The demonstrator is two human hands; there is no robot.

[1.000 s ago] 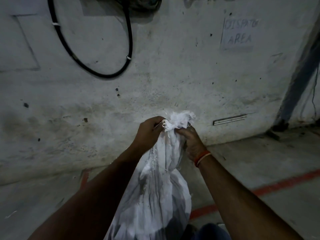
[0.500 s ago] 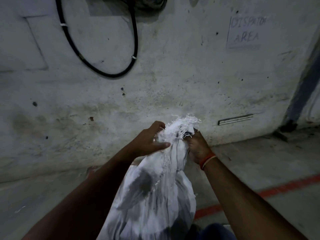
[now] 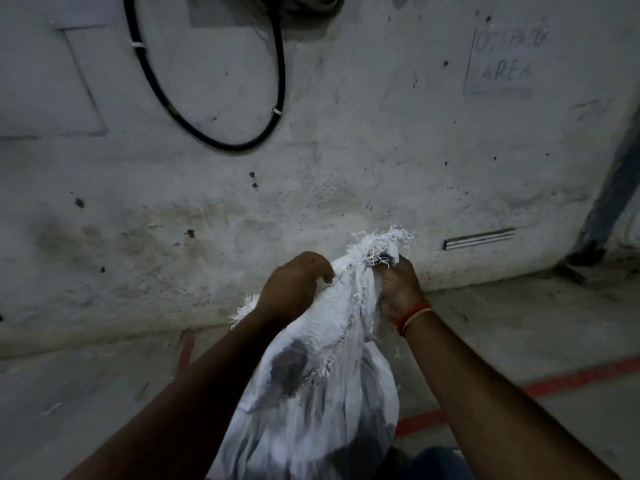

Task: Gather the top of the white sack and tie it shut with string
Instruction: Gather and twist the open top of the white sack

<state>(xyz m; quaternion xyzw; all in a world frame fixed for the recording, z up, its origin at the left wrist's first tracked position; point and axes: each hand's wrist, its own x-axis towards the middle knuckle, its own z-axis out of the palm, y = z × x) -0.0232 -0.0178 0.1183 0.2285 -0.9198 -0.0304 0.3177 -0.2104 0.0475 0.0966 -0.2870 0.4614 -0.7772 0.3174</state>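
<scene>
A white woven sack [image 3: 322, 393] stands on the floor between my arms, bulging below and narrowing upward. Its frayed top edge [image 3: 381, 242] sticks up between my hands. My left hand [image 3: 294, 289] grips the sack's upper cloth from the left, fingers curled into it. My right hand [image 3: 398, 289], with an orange band at the wrist, clutches the frayed top from the right. A loose frayed flap [image 3: 244, 308] hangs out beside my left wrist. I cannot make out any string.
A stained white wall [image 3: 207, 209] rises close behind the sack. A black cable loop [image 3: 221, 142] hangs on it, and a paper sign [image 3: 502, 60] is at the upper right. Red lines [image 3: 571, 377] mark the concrete floor. A dark post [image 3: 609, 195] leans at the right.
The tight bunch at the sack's top has loosened. My hands have spread apart, the left one sliding lower on the cloth, and a frayed flap now hangs by my left wrist.
</scene>
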